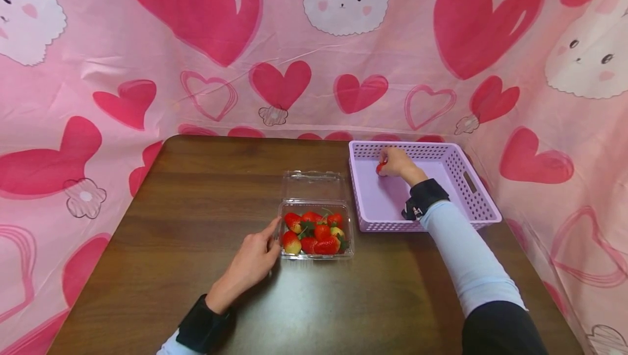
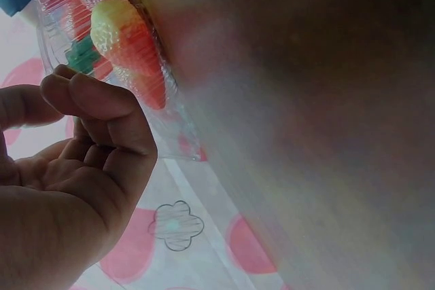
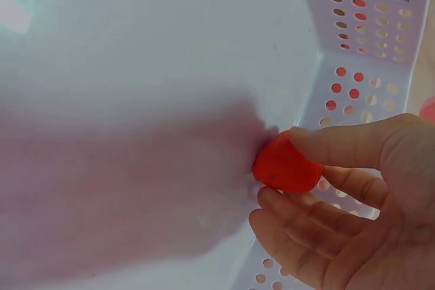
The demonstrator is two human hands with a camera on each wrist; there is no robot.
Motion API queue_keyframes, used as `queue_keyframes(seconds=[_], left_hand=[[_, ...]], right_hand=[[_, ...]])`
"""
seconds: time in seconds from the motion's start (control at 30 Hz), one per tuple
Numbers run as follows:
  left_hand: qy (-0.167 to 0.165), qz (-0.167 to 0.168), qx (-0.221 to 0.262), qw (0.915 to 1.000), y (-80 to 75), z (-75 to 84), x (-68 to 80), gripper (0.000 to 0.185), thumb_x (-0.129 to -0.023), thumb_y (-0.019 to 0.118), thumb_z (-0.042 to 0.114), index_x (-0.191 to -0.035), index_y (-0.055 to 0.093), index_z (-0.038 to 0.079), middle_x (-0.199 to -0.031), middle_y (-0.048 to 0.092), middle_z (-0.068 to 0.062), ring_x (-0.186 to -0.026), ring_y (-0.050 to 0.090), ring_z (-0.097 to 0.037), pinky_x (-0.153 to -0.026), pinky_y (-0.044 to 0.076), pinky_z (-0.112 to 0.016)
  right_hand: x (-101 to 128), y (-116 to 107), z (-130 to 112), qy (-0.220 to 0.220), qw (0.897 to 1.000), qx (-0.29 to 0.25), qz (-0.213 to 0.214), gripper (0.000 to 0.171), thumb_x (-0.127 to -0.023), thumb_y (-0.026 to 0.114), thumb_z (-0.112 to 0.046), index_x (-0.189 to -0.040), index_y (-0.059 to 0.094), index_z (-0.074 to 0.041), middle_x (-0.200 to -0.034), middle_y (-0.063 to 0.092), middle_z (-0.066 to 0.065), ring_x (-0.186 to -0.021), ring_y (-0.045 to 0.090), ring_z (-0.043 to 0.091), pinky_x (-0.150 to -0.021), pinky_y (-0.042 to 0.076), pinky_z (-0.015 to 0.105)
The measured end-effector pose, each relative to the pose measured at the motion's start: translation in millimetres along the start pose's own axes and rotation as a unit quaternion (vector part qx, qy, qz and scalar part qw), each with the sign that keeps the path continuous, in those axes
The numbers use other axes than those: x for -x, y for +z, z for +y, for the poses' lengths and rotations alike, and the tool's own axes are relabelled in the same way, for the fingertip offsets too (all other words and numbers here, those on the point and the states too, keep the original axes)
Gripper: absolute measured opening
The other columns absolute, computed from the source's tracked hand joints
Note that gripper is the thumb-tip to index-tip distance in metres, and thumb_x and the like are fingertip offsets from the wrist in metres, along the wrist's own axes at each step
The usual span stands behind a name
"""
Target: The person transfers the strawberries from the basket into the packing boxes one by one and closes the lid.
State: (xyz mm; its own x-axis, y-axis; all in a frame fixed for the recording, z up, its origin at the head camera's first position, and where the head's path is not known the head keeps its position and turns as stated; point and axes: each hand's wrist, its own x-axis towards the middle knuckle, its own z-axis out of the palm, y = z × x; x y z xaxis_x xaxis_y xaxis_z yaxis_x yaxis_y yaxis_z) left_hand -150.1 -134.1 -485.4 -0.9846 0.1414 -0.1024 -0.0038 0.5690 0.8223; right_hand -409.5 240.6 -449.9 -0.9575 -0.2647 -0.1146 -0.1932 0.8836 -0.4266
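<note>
One red strawberry (image 3: 287,166) is pinched between the thumb and curled fingers of the right hand (image 1: 398,165), and it is held against the floor of the shallow lilac perforated plastic basket (image 1: 478,200), near the basket's far left corner. In the right wrist view the berry is seen touching the pale floor, with the hole-dotted wall just behind the fingers (image 3: 309,232). The rest of the basket floor lies bare around the hand, bounded by low walls on all four sides; the right forearm in a pale blue sleeve (image 1: 466,259) is laid over the near wall. The left hand (image 1: 252,262) is rested on the dark brown wooden table (image 1: 162,246) with relaxed fingers, its fingertips touching the left side of the clear plastic clamshell punnet (image 1: 316,229), nothing being gripped. The punnet is filled with several red and yellowish strawberries (image 1: 314,232), and its hinged lid (image 1: 312,185) is lying open flat behind it. The punnet stands just beside the basket's left wall, with a narrow gap between them. Open tabletop is left to the left of the punnet and along the near edge. The table is enclosed on three sides by a pink cloth printed with hearts and rabbits (image 1: 343,71).
</note>
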Motion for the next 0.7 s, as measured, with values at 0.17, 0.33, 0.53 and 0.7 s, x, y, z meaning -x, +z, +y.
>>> queue_keyframes(seconds=[0.17,0.33,0.53,0.7], left_hand=[[0.002,-0.001,0.002,1.0,-0.1,0.3,0.6,0.063,-0.101,0.065,0.008,-0.16,0.042,0.002,-0.061,0.05,-0.002,-0.045,0.049,-0.018,-0.046,0.042,-0.025],[0.004,0.003,-0.002,1.0,0.2,1.0,1.1,0.062,-0.101,0.065,0.008,-0.159,0.043,0.002,-0.061,0.05,-0.001,-0.045,0.048,-0.018,-0.045,0.041,-0.025],[0.001,0.003,-0.003,1.0,0.8,1.3,0.9,0.063,-0.101,0.065,0.008,-0.16,0.042,0.002,-0.061,0.049,-0.002,-0.045,0.047,-0.018,-0.045,0.041,-0.025],[0.004,0.003,-0.004,1.0,1.1,1.2,0.7,0.063,-0.101,0.065,0.008,-0.159,0.042,0.001,-0.061,0.049,-0.001,-0.045,0.047,-0.017,-0.045,0.041,-0.025]], right_hand=[[1.7,0.6,-1.3,0.009,1.0,-0.002,-0.004,0.025,-0.082,0.078,-0.003,-0.098,0.06,0.005,-0.088,0.059,0.016,-0.085,0.055,0.033,-0.074,0.045,0.039],[1.9,1.8,-2.2,0.012,1.0,-0.002,-0.004,0.026,-0.081,0.08,-0.004,-0.096,0.06,0.004,-0.088,0.06,0.016,-0.084,0.056,0.033,-0.074,0.047,0.039],[-0.8,3.3,-0.7,0.012,1.0,0.006,-0.004,0.025,-0.081,0.08,-0.005,-0.094,0.061,0.002,-0.088,0.06,0.015,-0.085,0.056,0.033,-0.073,0.047,0.038],[0.4,2.4,-3.2,0.012,1.0,0.003,-0.006,0.023,-0.083,0.08,-0.006,-0.093,0.061,0.002,-0.087,0.06,0.015,-0.084,0.056,0.032,-0.072,0.047,0.037]])
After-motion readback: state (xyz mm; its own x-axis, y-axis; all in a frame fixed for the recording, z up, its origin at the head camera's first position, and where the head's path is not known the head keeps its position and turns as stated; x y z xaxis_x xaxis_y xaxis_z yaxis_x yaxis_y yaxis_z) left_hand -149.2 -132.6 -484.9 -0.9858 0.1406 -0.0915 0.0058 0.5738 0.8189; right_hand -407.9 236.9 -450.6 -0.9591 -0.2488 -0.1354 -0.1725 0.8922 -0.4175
